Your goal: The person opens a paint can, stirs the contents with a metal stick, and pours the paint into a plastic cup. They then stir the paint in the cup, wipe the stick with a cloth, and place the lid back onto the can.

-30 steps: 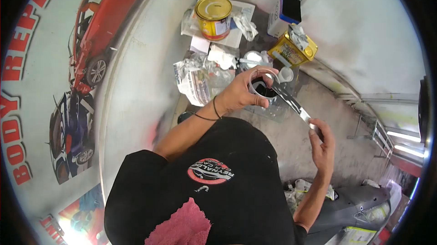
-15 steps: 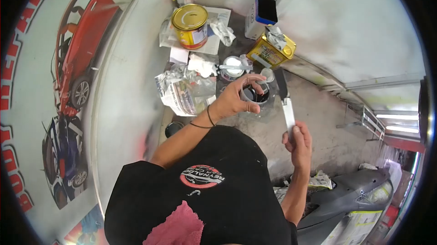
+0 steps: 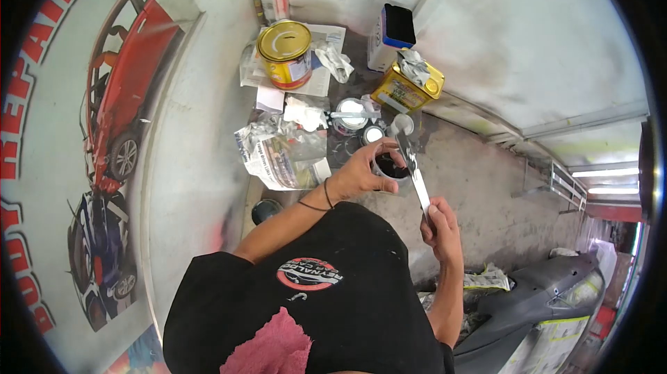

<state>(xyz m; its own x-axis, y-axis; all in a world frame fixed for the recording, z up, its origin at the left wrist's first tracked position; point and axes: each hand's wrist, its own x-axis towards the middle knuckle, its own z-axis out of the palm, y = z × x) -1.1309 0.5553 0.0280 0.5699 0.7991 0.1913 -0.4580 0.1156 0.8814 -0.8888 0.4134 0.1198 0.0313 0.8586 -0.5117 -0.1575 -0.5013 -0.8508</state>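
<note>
My left hand (image 3: 363, 171) is wrapped around a clear plastic cup (image 3: 394, 174), thumb on the near side and fingers over the far rim. Black paint (image 3: 389, 163) lies inside it. My right hand (image 3: 440, 225) grips the lower end of a flat silver mixing stick (image 3: 421, 193), which stands tilted. Its upper part is coated in dark paint and crosses the cup's right rim in this view. Just beyond the cup are a small pot with a white top (image 3: 373, 135) and an empty-looking clear cup (image 3: 402, 125).
A large yellow paint tin (image 3: 285, 54) stands on newspaper at the back left of the table. Behind the cup sit a white-lidded tub (image 3: 351, 115) with a strip across it, a yellow rectangular can (image 3: 406, 89) and a blue-and-white container (image 3: 390, 37). A grey bumper (image 3: 535, 297) is at lower right.
The mixing stick has moved left with my right hand, from beside the cup to its rim. My left hand still holds the cup, slightly lower in view.
</note>
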